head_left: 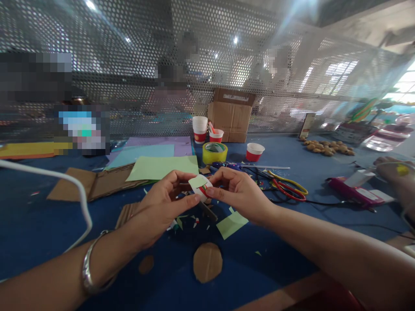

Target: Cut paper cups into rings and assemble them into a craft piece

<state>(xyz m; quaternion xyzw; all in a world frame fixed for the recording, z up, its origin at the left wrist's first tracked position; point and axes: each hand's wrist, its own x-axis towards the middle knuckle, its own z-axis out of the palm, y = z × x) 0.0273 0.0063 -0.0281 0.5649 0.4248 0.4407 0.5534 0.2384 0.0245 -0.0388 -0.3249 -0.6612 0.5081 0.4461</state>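
Observation:
Both hands meet over the middle of the table around a small piece of paper cup (198,183), white with a red band and a bit of pale green on it. My left hand (168,196) pinches its left edge between thumb and fingers. On the other side, my right hand (234,190) has thumb and fingers closed on the red part. Below them lie a cut piece of green paper (231,223), small paper scraps (181,221) and a dark strip (207,211). Nearer to me is a round cardboard disc (208,262), with a smaller cardboard disc (146,264) to its left.
Behind the hands stand a yellow tape roll (214,152), stacked paper cups (200,128), a single cup (255,152) and a cardboard box (230,121). Green paper (164,167) and cardboard (71,185) lie left. Scissors (290,188) and a purple glue gun (355,193) with cables lie right.

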